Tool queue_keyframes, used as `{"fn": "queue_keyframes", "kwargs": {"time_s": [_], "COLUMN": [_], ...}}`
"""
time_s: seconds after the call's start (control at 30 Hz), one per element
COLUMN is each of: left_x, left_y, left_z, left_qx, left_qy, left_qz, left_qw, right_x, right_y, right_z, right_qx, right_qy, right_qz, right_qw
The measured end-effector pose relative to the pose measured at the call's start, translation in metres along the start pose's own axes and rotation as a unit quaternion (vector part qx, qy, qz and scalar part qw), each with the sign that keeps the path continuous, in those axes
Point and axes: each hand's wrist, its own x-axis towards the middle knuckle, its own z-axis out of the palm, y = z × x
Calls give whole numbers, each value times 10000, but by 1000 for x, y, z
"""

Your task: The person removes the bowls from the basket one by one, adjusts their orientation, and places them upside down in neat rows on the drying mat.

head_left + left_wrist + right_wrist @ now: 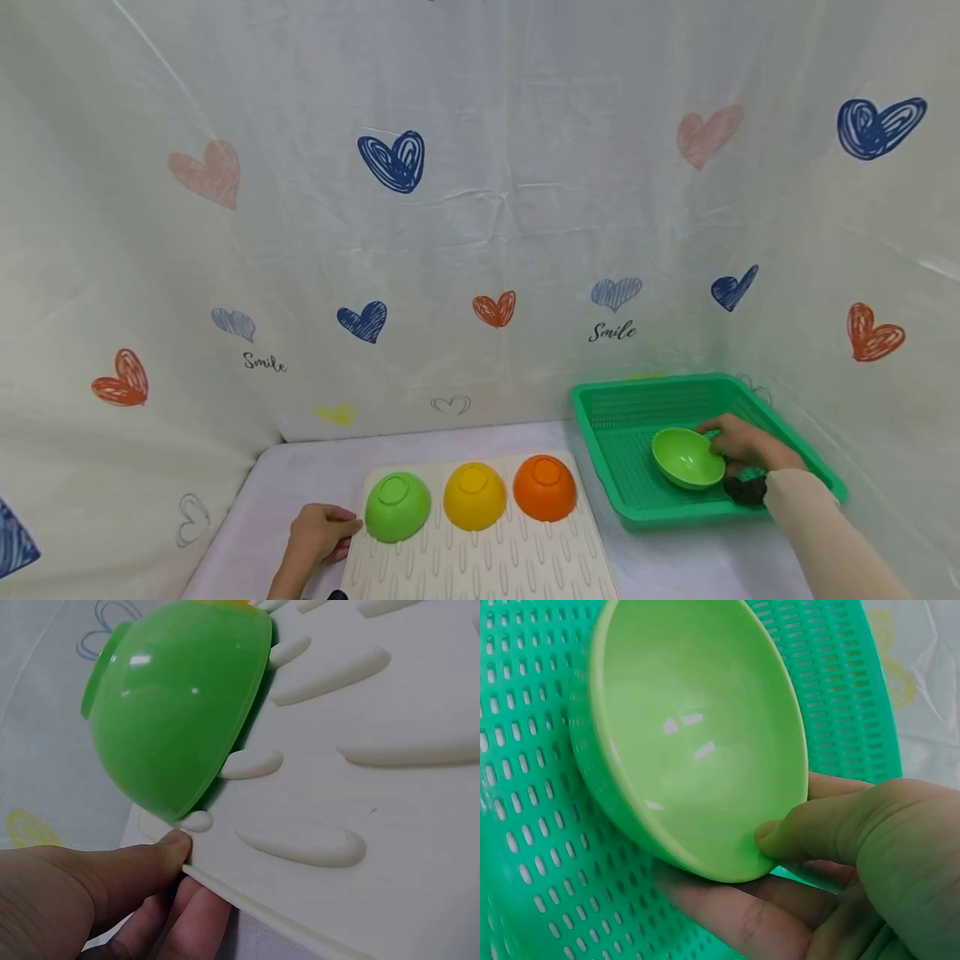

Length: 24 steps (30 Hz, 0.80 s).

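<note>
In the head view my right hand (746, 443) grips the rim of a light green bowl (686, 458) inside the green basket (621, 492). The right wrist view shows the thumb (802, 825) inside that bowl and fingers beneath it; its open side faces up, slightly tilted. At the left, my left hand (324, 532) pinches the edge of a white ridged mat (480, 567), thumb on top and fingers below. Right by that thumb, a green bowl (180, 697) lies upside down on the mat. A yellow bowl (475, 497) and an orange bowl (545, 489) lie upside down beside it in a row.
The mat and basket rest on a table with a pale cloth (300, 475). A white curtain (480, 208) printed with hearts and the word Smile encloses the back and sides. The basket's raised perforated walls stand around the right hand.
</note>
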Motion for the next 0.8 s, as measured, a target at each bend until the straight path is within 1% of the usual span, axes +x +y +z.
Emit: {"fn": "queue_keyframes", "kwargs": {"time_s": [0.13, 0.33, 0.4, 0.57, 0.7, 0.73, 0.8], "left_x": [0, -1, -1, -3, -5, -5, -6], "left_y": [1, 0, 0, 2, 5, 6, 6], "left_z": [0, 1, 2, 1, -1, -1, -1], "left_qx": [32, -16, -20, 16, -2, -15, 16], "left_qy": [-18, -12, 8, 36, 62, 77, 91], "left_qz": [-64, -5, -2, 121, 216, 202, 157], "left_qw": [10000, 10000, 10000, 9999, 9997, 9998, 9998], "right_x": [-1, -6, -7, -12, -18, -19, -23], "right_y": [-4, -2, -2, -7, -14, -15, -19], "right_z": [1, 1, 1, 0, 1, 1, 3], "right_qx": [109, 368, 469, 796, 1031, 1036, 1088], "right_qy": [46, 126, 85, -60, -4, -4, 81], "right_qz": [-53, -243, -364, -656, -710, -763, -719], "right_qw": [9999, 9989, 9982, 9946, 9921, 9917, 9914]}}
